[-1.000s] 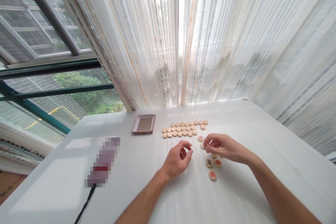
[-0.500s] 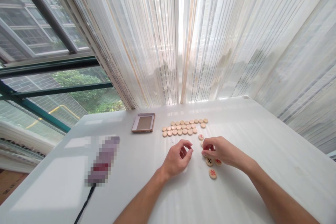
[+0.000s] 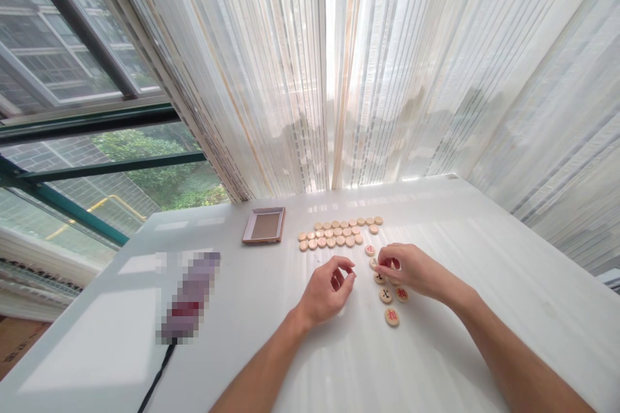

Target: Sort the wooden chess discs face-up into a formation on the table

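A half-open left hand (image 3: 325, 290) is holding nothing visible and a curled right hand (image 3: 411, 268) is arching, grip unclear, over marked round pieces (image 3: 385, 295), while rows of plain pieces (image 3: 341, 241) are lying toward the far edge of the desk (image 3: 431, 210).

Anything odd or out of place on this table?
Two things: a pale disc sits beyond a gap from the middle row of discs, breaking the tidy spacing, and the purplish object at left is pixelated, so its details are hidden. Nothing looks spilled.
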The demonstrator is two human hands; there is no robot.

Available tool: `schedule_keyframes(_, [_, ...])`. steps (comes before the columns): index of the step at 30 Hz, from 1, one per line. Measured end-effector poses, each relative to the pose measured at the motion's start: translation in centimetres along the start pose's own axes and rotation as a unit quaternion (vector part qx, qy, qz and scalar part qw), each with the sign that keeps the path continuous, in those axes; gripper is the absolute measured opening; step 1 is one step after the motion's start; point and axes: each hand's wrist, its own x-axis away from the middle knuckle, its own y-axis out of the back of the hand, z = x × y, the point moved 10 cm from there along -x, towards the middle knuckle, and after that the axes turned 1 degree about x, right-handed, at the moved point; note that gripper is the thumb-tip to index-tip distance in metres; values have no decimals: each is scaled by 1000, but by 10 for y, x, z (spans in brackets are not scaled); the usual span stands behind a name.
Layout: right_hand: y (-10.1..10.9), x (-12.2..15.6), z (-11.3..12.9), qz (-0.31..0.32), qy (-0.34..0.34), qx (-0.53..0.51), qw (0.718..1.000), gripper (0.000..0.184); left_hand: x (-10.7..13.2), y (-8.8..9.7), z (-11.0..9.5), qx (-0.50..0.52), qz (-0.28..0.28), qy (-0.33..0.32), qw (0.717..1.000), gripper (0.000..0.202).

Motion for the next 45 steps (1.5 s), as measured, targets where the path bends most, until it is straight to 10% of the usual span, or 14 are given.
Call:
schedule_keyframes(17, [1,-1,-6,13,-19,-8,1000,25,0,0,2,-8,4,8,1000,16])
schedule_keyframes(25, [46,-1,-22,-134,-38,-5,990,33,0,-1,6,-12,5,18,1000,16])
schedule_keyframes(33, [43,-8,-58,-161,-47,7,986,25,2,-4,-5,-71,23,-30,997,17])
schedule_keyframes(38, [37,-13,-75,-195,-45,-10,980,23,8,-31,-33,-230,95,-164,955,46])
schedule_keyframes(45, [26,-21,-83,-210,-24,-2,977,32,8,-48,-32,-334,119,-168,920,53])
